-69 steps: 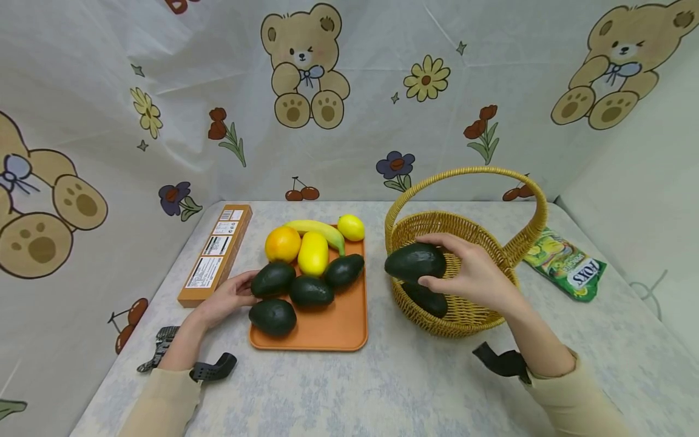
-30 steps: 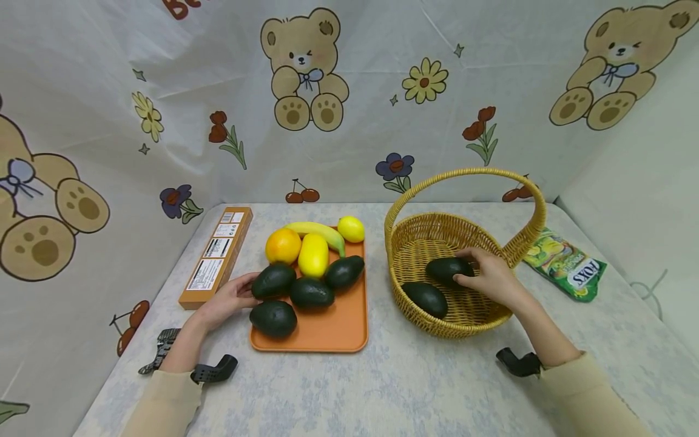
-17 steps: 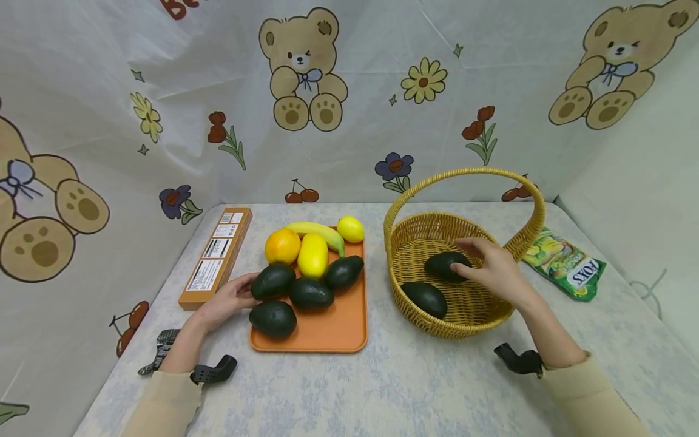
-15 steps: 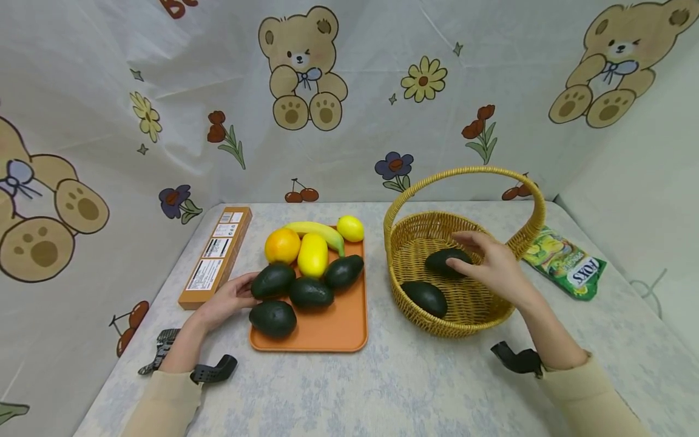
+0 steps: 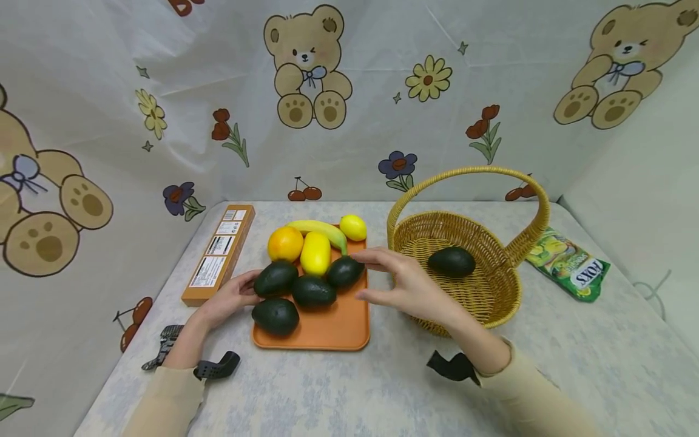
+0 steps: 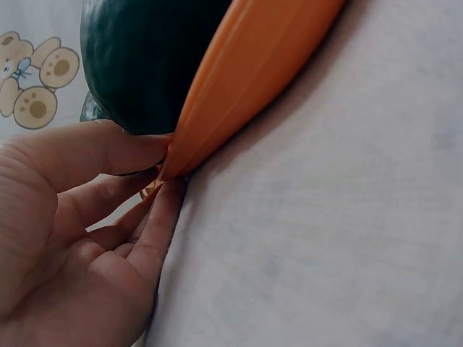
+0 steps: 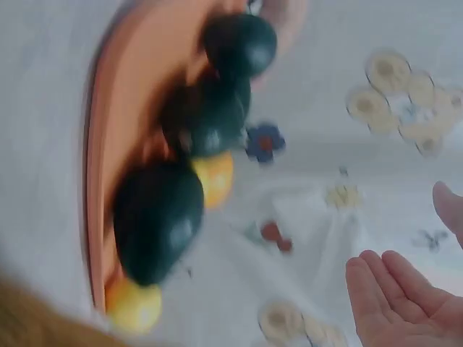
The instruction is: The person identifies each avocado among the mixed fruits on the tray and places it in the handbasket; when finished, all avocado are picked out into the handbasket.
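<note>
My left hand [image 5: 226, 300] pinches the left rim of the orange tray [image 5: 346, 325]; in the left wrist view the thumb lies on the rim and the fingers are beneath it. Several dark green avocados lie on the tray. My right hand [image 5: 406, 284], fingers extended and thumb apart, is over the tray's right edge with nothing in it. Its fingertips are at the right-hand avocado [image 5: 343, 272]; whether they touch cannot be told. One avocado [image 5: 452, 261] shows in the wicker basket [image 5: 491, 255], whose front left part is hidden by my right hand and forearm.
Behind the avocados are an orange [image 5: 286, 244], an oblong yellow fruit [image 5: 315, 255], a banana [image 5: 322, 229] and a lemon [image 5: 353, 227]. A long box [image 5: 218, 258] stands left of the tray. A green bag [image 5: 570, 264] lies right of the basket, whose tall handle [image 5: 469, 170] arches up.
My right hand set an avocado down in the basket and let go of it, then moved left out of the basket to the tray's right edge. The left hand has stayed in place.
</note>
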Demonstrator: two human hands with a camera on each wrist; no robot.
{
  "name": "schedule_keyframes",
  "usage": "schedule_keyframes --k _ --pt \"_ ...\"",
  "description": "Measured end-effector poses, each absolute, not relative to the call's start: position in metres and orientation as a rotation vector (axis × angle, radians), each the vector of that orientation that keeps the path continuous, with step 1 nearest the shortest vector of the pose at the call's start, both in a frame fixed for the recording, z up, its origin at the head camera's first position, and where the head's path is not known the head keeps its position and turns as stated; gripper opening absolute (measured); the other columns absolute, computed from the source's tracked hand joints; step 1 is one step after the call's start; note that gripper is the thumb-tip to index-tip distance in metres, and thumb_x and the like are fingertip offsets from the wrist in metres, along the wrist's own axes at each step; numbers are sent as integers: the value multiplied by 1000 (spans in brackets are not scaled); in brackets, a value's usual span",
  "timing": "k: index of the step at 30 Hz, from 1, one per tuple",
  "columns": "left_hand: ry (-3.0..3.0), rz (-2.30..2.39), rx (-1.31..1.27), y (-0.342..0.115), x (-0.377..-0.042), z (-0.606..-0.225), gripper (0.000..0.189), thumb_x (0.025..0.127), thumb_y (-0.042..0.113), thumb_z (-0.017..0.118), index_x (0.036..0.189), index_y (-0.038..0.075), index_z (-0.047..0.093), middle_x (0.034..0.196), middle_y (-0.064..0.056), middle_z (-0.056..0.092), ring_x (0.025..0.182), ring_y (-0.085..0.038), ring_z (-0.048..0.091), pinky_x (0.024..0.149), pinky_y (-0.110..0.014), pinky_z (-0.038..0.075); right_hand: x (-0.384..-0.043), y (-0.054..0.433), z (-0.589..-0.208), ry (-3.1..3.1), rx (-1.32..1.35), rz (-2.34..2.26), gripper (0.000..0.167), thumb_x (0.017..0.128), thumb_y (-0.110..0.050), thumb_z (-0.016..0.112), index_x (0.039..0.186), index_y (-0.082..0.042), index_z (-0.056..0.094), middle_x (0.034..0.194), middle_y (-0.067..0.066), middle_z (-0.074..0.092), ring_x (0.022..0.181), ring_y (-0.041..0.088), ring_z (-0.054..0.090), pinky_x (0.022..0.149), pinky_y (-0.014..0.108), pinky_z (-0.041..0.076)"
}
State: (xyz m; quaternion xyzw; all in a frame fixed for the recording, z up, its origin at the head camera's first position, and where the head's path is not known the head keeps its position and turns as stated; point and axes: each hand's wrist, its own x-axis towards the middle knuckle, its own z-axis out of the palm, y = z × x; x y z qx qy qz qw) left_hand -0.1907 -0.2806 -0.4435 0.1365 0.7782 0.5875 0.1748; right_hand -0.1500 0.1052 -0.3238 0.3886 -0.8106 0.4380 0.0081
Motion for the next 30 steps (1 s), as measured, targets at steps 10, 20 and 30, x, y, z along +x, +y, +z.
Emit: schedule_keyframes --k 10,20,30 --pt "2188 1681 378 -280 -192 -447 63 87 0 62 143 -1 33 138 -22 42 121 -29 48 91 -26 45 -186 48 -352 -2760 1277 1427 62 82 -26 74 134 -4 49 133 10 52 119 27 52 98 31 41" --pt "2190 1690 356 -281 -191 -446 64 87 1 62 143 -1 32 139 -22 41 122 -29 47 92 -26 45 -205 17 -374 -2877 1310 1095 63 81 -29 75 132 -2 51 130 9 55 116 22 53 97 34 42" --pt "2206 1685 370 -280 -190 -445 63 86 -1 61 143 0 33 139 -21 41 121 -29 47 92 -25 44 -206 3 -382 -2958 1405 872 69 80 -28 76 137 -1 46 136 9 49 125 20 44 103 33 34"
